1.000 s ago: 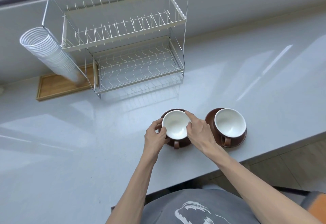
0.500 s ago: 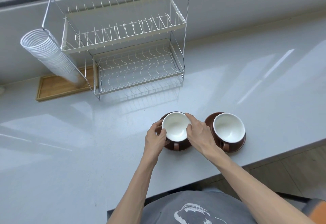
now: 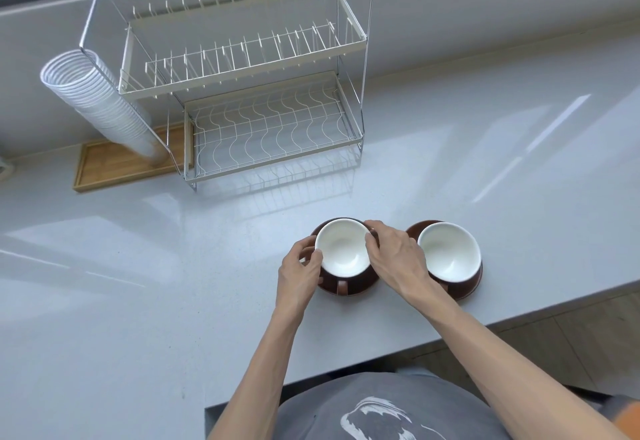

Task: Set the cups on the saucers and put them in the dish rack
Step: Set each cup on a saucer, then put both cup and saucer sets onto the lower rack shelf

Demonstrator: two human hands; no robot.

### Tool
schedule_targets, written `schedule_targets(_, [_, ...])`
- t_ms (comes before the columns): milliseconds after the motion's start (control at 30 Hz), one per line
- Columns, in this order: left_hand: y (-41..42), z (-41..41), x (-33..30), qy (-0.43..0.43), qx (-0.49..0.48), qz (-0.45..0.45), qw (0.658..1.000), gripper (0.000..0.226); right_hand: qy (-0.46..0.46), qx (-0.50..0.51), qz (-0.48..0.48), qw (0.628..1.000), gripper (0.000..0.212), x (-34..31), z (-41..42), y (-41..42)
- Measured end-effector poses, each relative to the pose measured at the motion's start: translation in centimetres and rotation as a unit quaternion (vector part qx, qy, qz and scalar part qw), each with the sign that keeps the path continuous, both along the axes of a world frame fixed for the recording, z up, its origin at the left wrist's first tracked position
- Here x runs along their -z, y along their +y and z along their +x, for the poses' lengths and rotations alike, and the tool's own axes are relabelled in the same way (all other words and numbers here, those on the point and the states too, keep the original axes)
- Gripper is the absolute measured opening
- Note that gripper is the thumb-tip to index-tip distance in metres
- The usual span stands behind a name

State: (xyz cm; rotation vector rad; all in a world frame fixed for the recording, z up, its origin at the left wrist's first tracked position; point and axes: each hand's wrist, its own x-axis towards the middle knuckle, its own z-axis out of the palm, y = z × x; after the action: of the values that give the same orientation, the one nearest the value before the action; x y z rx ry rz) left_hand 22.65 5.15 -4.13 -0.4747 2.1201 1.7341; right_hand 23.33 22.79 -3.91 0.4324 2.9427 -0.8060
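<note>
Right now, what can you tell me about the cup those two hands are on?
The left cup is brown outside and glossy white inside, looks ceramic, and is empty. It stands upright on a brown saucer near the counter's front edge, its handle toward the person. The left hand and right hand touch its rim from opposite sides.

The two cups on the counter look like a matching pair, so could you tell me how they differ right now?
The left cup is gripped at its rim by both the left hand and the right hand; the right cup stands untouched. The left cup sits nearer the dish rack. Both are brown outside, white inside, upright and empty on brown saucers.
</note>
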Motion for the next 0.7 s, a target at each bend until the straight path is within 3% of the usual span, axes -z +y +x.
schedule_targets(200, [-0.1, -0.1, 0.8, -0.012, -0.012, -0.055, 0.998, 0.034, -0.044, -0.010, -0.096, 0.994, 0.039, -0.2, -1.4, 0.6])
schedule_targets(333, [0.1, -0.2, 1.0, -0.057, -0.023, -0.008, 0.998, 0.033, -0.094, -0.020, -0.142, 0.985, 0.040, -0.5, -2.1, 1.0])
schedule_targets(500, [0.4, -0.3, 0.9, -0.075, -0.040, 0.013, 0.996, 0.028, -0.152, -0.016, -0.193, 0.969, 0.043, 0.0, -2.3, 1.7])
schedule_targets(700, [0.6, -0.2, 0.6, -0.053, -0.044, 0.001, 0.998, 0.008, -0.140, -0.013, -0.213, 0.967, 0.040, 0.6, -2.3, 1.9])
